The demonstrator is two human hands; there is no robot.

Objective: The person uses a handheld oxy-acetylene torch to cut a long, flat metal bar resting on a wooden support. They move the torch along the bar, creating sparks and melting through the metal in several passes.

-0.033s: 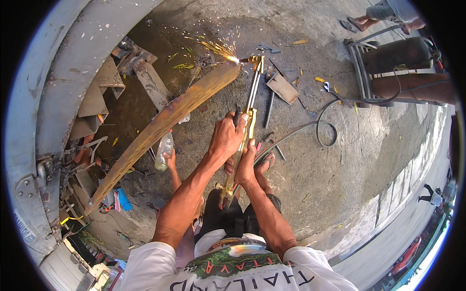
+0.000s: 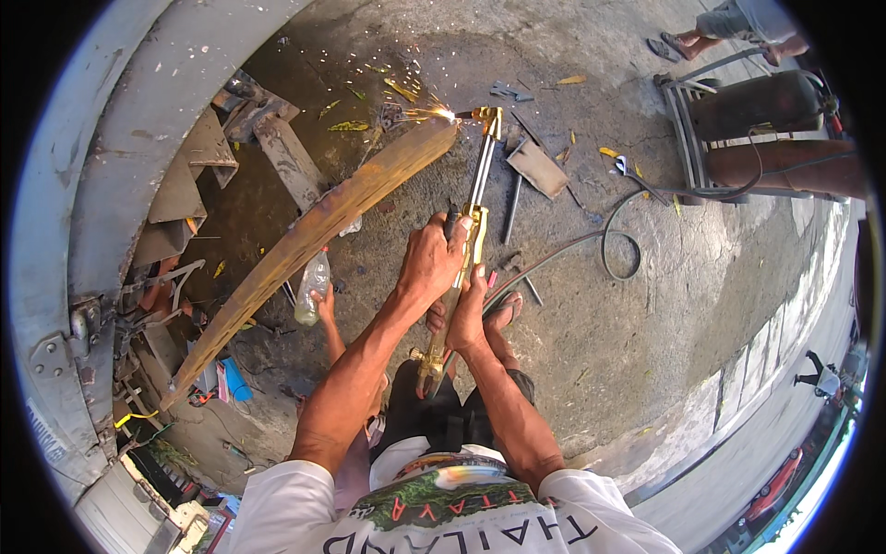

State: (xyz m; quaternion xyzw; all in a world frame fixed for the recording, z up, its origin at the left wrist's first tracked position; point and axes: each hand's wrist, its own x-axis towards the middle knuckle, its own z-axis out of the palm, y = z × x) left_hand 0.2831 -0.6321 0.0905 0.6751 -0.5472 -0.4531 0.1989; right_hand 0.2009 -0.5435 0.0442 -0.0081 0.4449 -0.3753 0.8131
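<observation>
My left hand (image 2: 434, 254) grips the brass-and-steel cutting torch (image 2: 482, 166) at its lever section, thumb on top. My right hand (image 2: 466, 309) is closed round the torch's lower handle, just below and right of the left. The torch head touches or nearly touches the upper end of a long rusty steel bar (image 2: 360, 194), where a bright flame and sparks (image 2: 429, 113) show. The bar runs diagonally down to the left. Beneath it, another person's hand (image 2: 325, 307) holds a plastic bottle (image 2: 314, 277) with liquid in it.
Grey vehicle bodywork (image 2: 115, 185) and bent steel pieces (image 2: 185, 189) line the left. Metal plate scraps (image 2: 540, 166) and hoses (image 2: 618, 263) lie on concrete. A cart holds gas cylinders (image 2: 757, 111) at upper right; a person's legs (image 2: 701, 32) stand behind it. Another person (image 2: 821, 374) is far right.
The spray of sparks at the bar's end is shorter and smaller now. My hands and the torch have not visibly moved.
</observation>
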